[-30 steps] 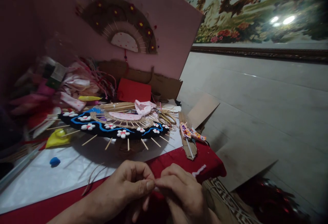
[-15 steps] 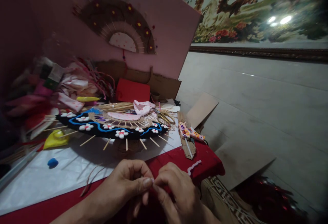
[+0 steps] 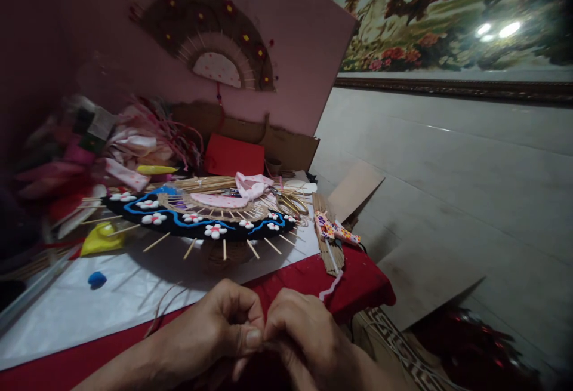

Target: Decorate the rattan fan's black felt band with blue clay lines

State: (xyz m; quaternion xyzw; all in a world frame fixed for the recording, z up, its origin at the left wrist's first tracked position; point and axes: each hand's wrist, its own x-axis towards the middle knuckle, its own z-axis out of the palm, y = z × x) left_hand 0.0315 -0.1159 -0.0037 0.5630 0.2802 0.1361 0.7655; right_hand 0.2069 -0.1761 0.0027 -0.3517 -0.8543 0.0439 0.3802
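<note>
My left hand [image 3: 224, 331] and my right hand [image 3: 304, 334] meet at the table's front edge, thumbs and fingertips pinched together. Between them they grip a thin pale pink fuzzy strand [image 3: 330, 288]; its free end curls out past my right hand over the red cloth [image 3: 358, 280]. The pinched part is hidden by my fingers. Just beyond the hands a black craft fan [image 3: 201, 224] with white flowers, blue trim and wooden sticks rests on a small woven stand.
White paper [image 3: 89, 301] covers the table's left. A blue pompom [image 3: 96, 279], a yellow piece [image 3: 101, 239], fabric scraps [image 3: 89, 152], a red card [image 3: 233, 157] and a stick bundle [image 3: 329, 242] lie around. A brown fan [image 3: 210, 42] hangs on the pink board. The table edge drops to the right.
Both hands have lowered slightly and pressed closer together. The strand's free end swung from pointing up and right to hanging lower by my right hand.
</note>
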